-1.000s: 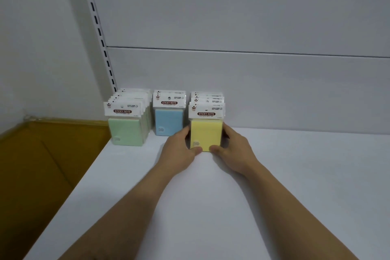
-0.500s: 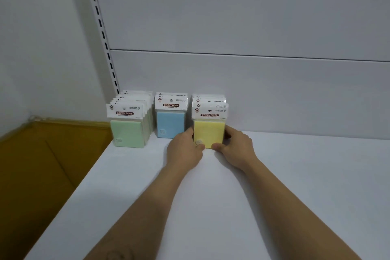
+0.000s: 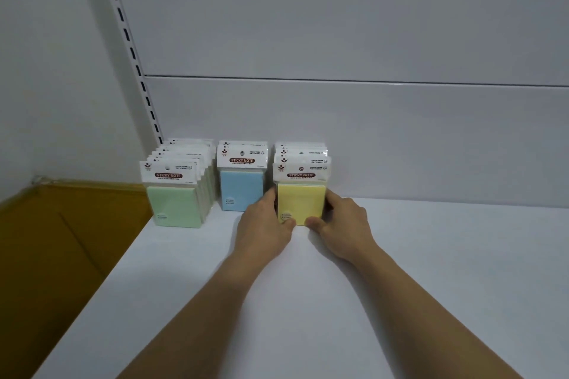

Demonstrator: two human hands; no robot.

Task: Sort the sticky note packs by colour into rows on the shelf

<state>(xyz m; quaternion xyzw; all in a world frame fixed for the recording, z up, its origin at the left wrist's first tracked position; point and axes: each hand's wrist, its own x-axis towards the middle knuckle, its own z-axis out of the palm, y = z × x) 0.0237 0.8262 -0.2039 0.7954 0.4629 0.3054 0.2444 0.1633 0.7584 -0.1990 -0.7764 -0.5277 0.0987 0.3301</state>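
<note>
As we looked down from the head camera, our left hand and right hand gripped the front yellow pack by its sides, upright on the white shelf, right of the blue row and the green row.

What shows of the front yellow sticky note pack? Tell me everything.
The front yellow pack is a pale yellow pad in clear wrap under a white header card printed STICKY NOTE. It stands upright on the white shelf, heading the rightmost row, with other packs close behind. The left hand grips its left side and the right hand its right side, both thumbs at its lower front edge.
</note>
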